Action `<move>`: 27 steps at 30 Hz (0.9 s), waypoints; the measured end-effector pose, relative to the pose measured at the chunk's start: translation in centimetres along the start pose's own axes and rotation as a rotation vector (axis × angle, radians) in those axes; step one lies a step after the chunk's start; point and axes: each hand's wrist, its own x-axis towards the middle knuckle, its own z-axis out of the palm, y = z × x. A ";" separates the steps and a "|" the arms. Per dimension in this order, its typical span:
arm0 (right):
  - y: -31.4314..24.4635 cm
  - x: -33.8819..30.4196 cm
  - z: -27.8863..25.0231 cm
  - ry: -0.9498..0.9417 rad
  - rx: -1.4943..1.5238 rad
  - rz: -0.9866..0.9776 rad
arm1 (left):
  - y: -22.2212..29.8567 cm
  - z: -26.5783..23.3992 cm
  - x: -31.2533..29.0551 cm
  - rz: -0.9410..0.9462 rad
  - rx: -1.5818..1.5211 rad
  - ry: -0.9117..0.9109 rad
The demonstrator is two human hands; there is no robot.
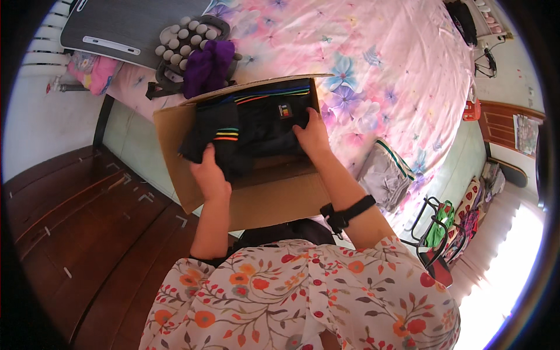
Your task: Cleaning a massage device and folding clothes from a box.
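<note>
An open cardboard box (280, 204) stands in front of me against the bed's edge. Inside it lies a black folded garment (262, 131) with bands of coloured stripes and a small bright label. My left hand (211, 176) grips the garment's near left part, thumb on top beside the striped band and the other fingers mostly hidden beneath. At the box's right side, my right hand (314, 135) holds the garment's right edge, its fingertips partly hidden by the cloth. A black strap circles my right forearm.
A floral pink bedsheet (396, 46) covers the bed. Behind the box are a purple cloth (207, 67), a knobbed frame (186, 39) and a dark grey board (131, 29). A grey folded garment (384, 178) lies right. Dark wooden furniture (76, 239) stands left, a clothes-laden rack (440, 224) lower right.
</note>
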 end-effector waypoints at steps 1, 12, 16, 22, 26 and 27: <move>0.4 0.3 0.7 0.005 -0.002 0.004 | 0.8 -0.1 -0.2 -0.003 0.000 -0.007; 0.7 1.1 -0.3 -0.196 0.101 0.216 | 6.1 -2.6 -3.4 0.057 -0.362 0.001; -1.2 -3.2 -7.0 -0.134 0.576 0.013 | 6.7 -2.4 -4.7 0.102 -0.378 -0.096; 1.8 -11.7 -22.1 0.146 0.648 0.066 | 9.6 -1.2 -9.7 0.123 -0.321 -0.245; 9.4 -17.7 -28.2 0.373 0.698 0.141 | 7.3 -0.2 -13.7 0.078 -0.052 -0.523; 11.5 -18.9 -29.0 0.422 0.689 0.189 | 6.5 0.7 -15.5 0.062 0.060 -0.617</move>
